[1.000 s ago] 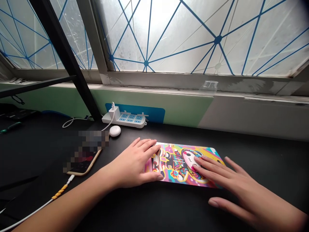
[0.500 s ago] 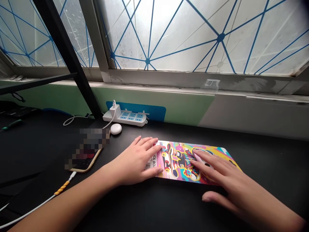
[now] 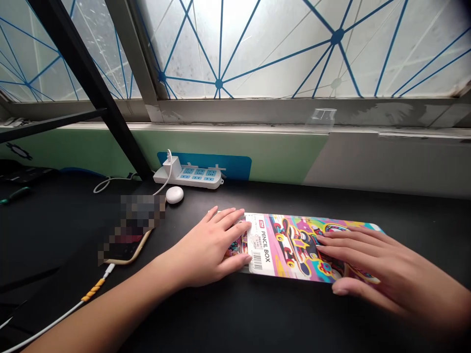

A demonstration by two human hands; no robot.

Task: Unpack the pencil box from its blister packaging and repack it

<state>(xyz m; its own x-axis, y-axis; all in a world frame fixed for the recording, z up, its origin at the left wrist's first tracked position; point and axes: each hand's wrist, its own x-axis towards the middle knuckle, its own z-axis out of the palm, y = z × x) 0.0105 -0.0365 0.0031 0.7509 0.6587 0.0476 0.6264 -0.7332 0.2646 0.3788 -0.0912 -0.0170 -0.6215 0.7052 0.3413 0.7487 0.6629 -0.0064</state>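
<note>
A flat, brightly printed pencil box (image 3: 283,245) lies on the black table (image 3: 257,318), with a white label reading "PENCIL BOX" showing near its left end. My left hand (image 3: 206,250) clamps that left end, fingers on top and thumb against the near edge. My right hand (image 3: 379,274) lies over the right half of the box, fingers spread flat on the printed cover and thumb at its near edge.
A phone (image 3: 127,245) on a white cable (image 3: 91,289) lies left of my left hand. Behind it are a white oval case (image 3: 174,195) and a power strip (image 3: 191,177) against the green wall. A slanted black post (image 3: 91,83) rises at the left.
My right hand has slid right with the printed cover, so the box looks longer and its white label has come into view. My left hand has stayed at the left end.
</note>
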